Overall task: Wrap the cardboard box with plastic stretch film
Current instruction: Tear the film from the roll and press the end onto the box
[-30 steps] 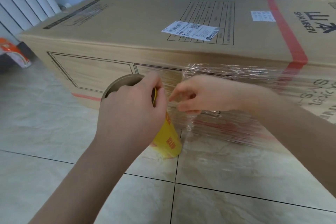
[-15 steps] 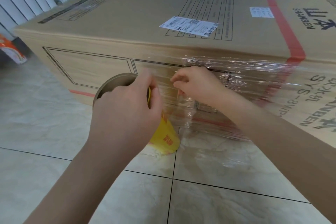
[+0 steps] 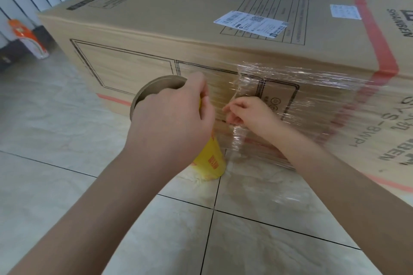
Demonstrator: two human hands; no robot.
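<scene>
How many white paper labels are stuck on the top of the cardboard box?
2: a larger barcode label near the middle of the top, a smaller label beside the red tape.

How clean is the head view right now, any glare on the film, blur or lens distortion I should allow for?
Head view: bright glare streaks on the stretch film hide some print on the cardboard box; the right hand and left hand are slightly motion-blurred; the wide-angle lens bows the box edges and floor tile lines; lighting is soft and even, with no hard shadows.
</scene>
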